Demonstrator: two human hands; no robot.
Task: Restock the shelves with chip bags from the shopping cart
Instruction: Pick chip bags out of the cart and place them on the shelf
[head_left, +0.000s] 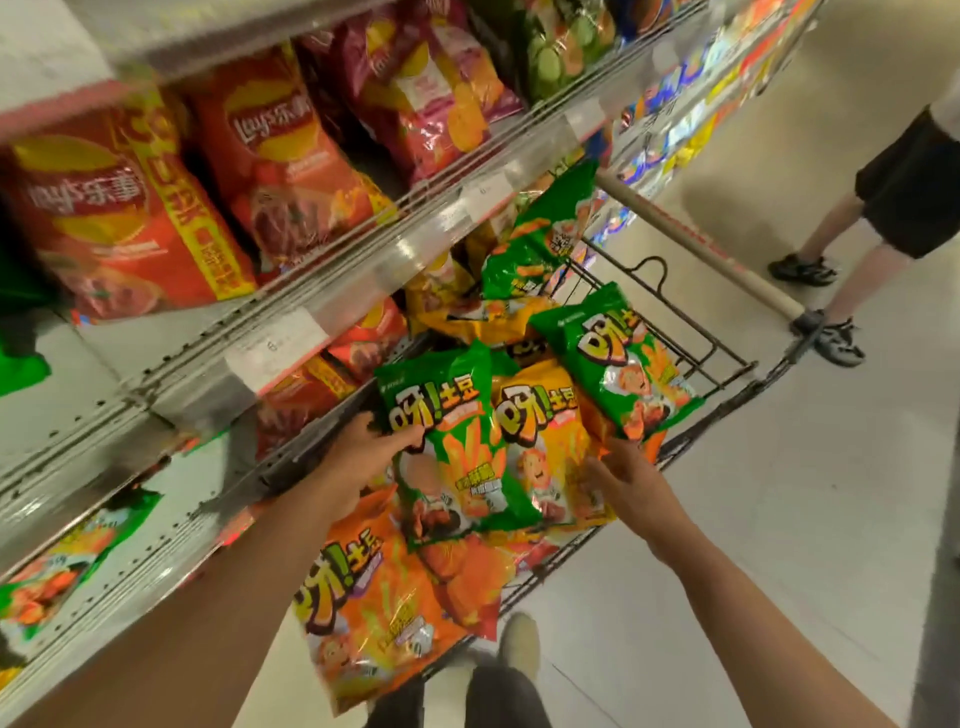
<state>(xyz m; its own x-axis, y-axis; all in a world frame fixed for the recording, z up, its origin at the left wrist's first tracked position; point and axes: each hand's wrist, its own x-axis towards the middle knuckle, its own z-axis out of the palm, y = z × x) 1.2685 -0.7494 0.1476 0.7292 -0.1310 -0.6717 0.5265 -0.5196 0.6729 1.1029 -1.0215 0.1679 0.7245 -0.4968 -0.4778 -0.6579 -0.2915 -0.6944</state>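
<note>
1. Two bare hands reach into a black wire shopping cart (717, 358) heaped with glossy, crinkled foil chip bags.
2. At about 8 o'clock of the heap, the left hand (358, 462) grips the top corner of a green chip bag (457, 457); the thumb lies over its printed front and the fingers curl behind it.
3. At about 4 o'clock of that bag, the right hand (631, 475) touches the lower edge of a second green bag (618, 364). Its fingers are partly hidden under the foil, so I cannot tell whether they clasp it or only rest there.
4. Between the two green bags lies a yellow bag (545, 441), puffed and shiny, partly overlapped by the held one.
5. A large orange bag (374, 592) hangs over the near rim of the cart at 6 o'clock, its surface wrinkled and reflective.
6. More green and yellow bags are piled toward the far end, near the cart's round pale handle bar (701, 244) at 1 o'clock.
7. At 10 o'clock, pale perforated metal shelves (156, 364) with clear plastic price strips carry upright red pillow-shaped bags (104, 218).
8. At 3 o'clock a person in dark shorts (914, 187) and sandals stands on the smooth pale floor (779, 519).
</note>
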